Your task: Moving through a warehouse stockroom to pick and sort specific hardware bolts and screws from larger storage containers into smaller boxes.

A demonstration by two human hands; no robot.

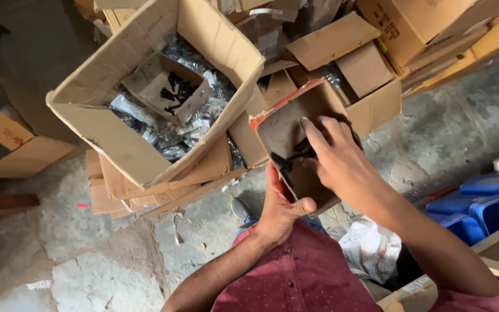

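Observation:
My left hand (280,207) grips the lower edge of a small open cardboard box (287,124) with a red outer rim, tilted up in front of me. My right hand (335,157) reaches inside this box, fingers on several small black parts (287,160) lying in it. To the left stands a large open carton (145,86) leaning on flattened cardboard. It holds clear plastic bags of parts and a small cardboard tray (166,86) with more black pieces.
More cardboard boxes (371,69) crowd the back and right. Blue plastic crates (480,205) sit at the right, a white plastic bag (368,245) lies by my knee, and a small box (18,147) stands at the left on the rough concrete floor (88,254).

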